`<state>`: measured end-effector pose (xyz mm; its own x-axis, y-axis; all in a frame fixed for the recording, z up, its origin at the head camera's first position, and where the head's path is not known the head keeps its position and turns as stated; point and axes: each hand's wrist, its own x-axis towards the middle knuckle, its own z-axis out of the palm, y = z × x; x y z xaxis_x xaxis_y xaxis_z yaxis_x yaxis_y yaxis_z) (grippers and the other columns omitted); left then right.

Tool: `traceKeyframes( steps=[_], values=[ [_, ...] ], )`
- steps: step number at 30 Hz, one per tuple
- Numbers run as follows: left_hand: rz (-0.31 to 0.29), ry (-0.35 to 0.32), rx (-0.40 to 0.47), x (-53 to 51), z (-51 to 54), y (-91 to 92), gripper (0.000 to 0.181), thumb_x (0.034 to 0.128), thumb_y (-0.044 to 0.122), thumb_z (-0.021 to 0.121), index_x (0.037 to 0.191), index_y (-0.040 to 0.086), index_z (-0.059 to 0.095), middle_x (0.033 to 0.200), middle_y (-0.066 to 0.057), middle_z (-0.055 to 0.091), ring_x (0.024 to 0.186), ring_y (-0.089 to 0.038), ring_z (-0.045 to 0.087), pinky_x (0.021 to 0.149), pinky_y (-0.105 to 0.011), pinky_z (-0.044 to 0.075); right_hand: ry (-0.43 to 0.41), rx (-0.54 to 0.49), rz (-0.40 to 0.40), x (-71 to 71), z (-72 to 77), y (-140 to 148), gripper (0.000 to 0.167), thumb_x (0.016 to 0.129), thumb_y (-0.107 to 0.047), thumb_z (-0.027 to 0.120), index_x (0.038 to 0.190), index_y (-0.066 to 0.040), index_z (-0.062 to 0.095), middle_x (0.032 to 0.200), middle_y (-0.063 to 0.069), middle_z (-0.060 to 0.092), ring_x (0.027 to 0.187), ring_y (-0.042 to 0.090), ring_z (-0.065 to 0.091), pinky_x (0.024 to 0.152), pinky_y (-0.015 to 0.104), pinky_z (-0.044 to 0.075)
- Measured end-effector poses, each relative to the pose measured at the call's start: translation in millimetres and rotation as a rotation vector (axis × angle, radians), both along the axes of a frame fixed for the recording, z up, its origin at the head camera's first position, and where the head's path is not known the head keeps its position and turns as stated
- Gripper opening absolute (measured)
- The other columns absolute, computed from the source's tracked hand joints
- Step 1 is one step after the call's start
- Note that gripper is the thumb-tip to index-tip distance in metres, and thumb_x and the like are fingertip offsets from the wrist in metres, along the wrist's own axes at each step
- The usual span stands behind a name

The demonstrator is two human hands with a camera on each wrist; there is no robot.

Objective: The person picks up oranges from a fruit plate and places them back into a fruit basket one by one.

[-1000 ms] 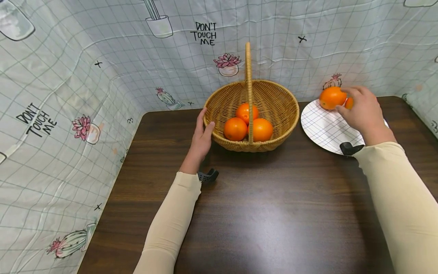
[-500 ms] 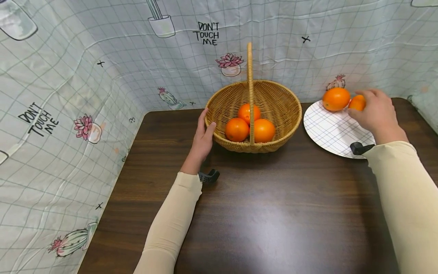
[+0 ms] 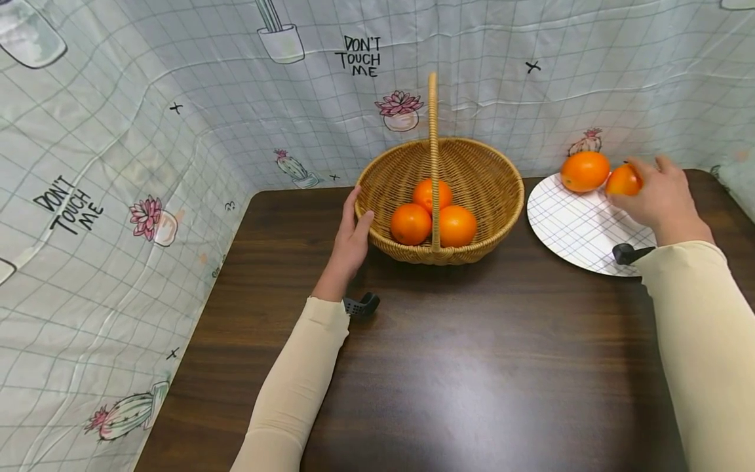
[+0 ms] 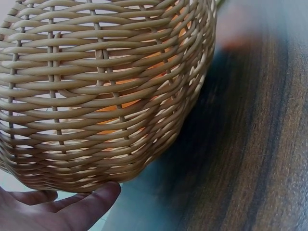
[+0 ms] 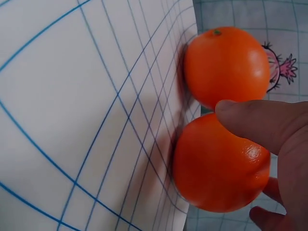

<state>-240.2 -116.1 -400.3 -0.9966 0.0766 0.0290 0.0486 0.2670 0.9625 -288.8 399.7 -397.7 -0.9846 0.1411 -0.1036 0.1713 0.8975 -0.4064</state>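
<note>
A wicker basket [image 3: 389,164] with a tall handle holds three oranges [image 3: 411,224]. My left hand [image 3: 349,246] rests against the basket's left side with its fingers fairly straight; in the left wrist view, the thumb [image 4: 103,197] touches the woven wall. On a round white plate [image 3: 572,233] with a grid pattern lie two more oranges. My right hand [image 3: 663,196] has thumb and fingers round the right one, an orange [image 5: 219,168] still on the plate. The thumb crosses its near side, while fingers show behind it. The other orange [image 5: 226,67] sits right beside it.
A dark wooden table [image 3: 460,354] bears the basket and plate. Light cloth with a printed grid and plants [image 3: 330,105] hangs right behind both of them and along the left side. Each wrist wears a small black camera mount [image 3: 631,254].
My right hand has moved right, from between the two plate oranges to round the right one. More of that orange shows now. My left hand stays on the basket.
</note>
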Motion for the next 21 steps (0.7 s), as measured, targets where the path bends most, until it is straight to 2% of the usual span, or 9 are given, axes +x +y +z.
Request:
traceKeyframes(
  steps=[3, 7, 14, 21],
  values=[
    [-0.01, -0.022, -0.005, -0.1, 2.0, 0.7, 0.056, 0.1038, 0.037, 0.041, 0.152, 0.044, 0.014, 0.162, 0.007, 0.013, 0.146, -0.021, 0.026, 0.118, -0.044, 0.026, -0.018, -0.007, -0.014, 0.8, -2.7, 1.5, 0.087, 0.092, -0.044, 0.058, 0.156, -0.01, 0.01, 0.157, 0.031, -0.011, 0.141, 0.057, 0.0, 0.104, 0.074, 0.02],
    [-0.028, -0.045, 0.001, 1.6, 8.4, 1.7, 0.057, 0.1049, 0.031, 0.04, 0.155, 0.038, 0.012, 0.163, 0.002, 0.012, 0.146, -0.024, 0.026, 0.118, -0.045, 0.026, -0.022, -0.026, -0.038, 2.4, -4.6, 0.9, 0.083, 0.094, -0.039, 0.058, 0.156, -0.01, 0.01, 0.156, 0.033, -0.007, 0.135, 0.061, 0.011, 0.102, 0.075, 0.023],
    [-0.037, -0.046, -0.025, 17.9, 34.0, 7.1, 0.059, 0.1053, 0.027, 0.039, 0.157, 0.025, 0.011, 0.163, -0.006, 0.012, 0.146, -0.028, 0.026, 0.118, -0.046, 0.026, -0.015, -0.056, -0.078, 3.3, -7.0, 0.2, 0.078, 0.097, -0.032, 0.056, 0.156, -0.011, 0.011, 0.157, 0.032, -0.007, 0.135, 0.062, 0.013, 0.104, 0.073, 0.021],
    [-0.03, -0.037, -0.012, 18.7, 33.8, 5.5, 0.058, 0.1052, 0.027, 0.039, 0.157, 0.025, 0.012, 0.164, -0.004, 0.011, 0.147, -0.028, 0.024, 0.118, -0.047, 0.025, -0.004, -0.067, -0.074, 5.8, -7.4, -1.6, 0.076, 0.096, -0.028, 0.057, 0.156, -0.01, 0.014, 0.157, 0.032, -0.003, 0.133, 0.062, 0.016, 0.104, 0.074, 0.022]
  ],
)
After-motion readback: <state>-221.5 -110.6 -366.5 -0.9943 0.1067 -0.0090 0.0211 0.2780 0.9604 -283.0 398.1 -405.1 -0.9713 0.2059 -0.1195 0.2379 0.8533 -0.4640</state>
